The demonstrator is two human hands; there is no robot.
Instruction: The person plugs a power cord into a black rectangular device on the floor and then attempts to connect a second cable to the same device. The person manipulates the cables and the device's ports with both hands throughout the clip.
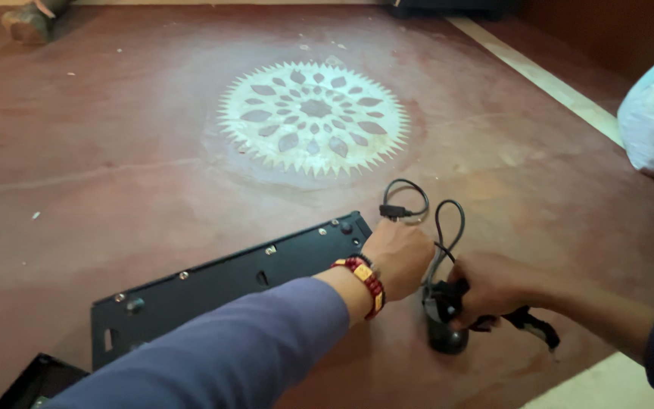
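I see my right hand [493, 286] wrapped tight around a black mouse [446, 333] on the red floor [115, 151]. My left hand [397, 257], curled, pinches its black cable [448, 227], just beside the upturned black keyboard [228, 284] lying to the left.

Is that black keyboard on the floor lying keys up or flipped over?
Flipped over. The black keyboard shows a flat back panel with screws along its edge and no keys; the left hand rests at its right end.
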